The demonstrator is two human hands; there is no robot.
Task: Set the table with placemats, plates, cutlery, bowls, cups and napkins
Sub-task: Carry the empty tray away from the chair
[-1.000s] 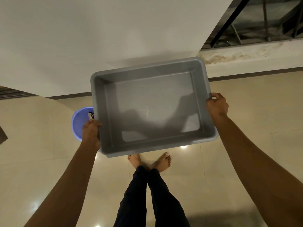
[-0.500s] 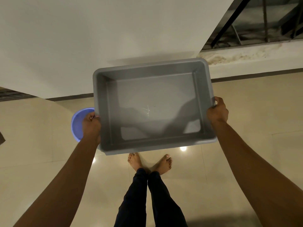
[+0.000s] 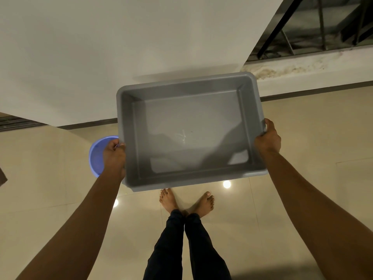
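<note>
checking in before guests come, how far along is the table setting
Done: nothing can be confirmed; no laid table is in view. In hand: the left hand and right hand grip opposite rims of an empty grey tub, carried above the tiled floor. A blue bowl shows beside the left hand. Left: placemats, plates, cutlery, cups and napkins; none are visible.

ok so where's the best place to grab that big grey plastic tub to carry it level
By the rolled rim at the middle of its two short sides, one hand from each side. The big grey plastic tub is wide, shallow and empty, so opposite grips probably keep it balanced. That is how the left hand and right hand hold it now.
</note>
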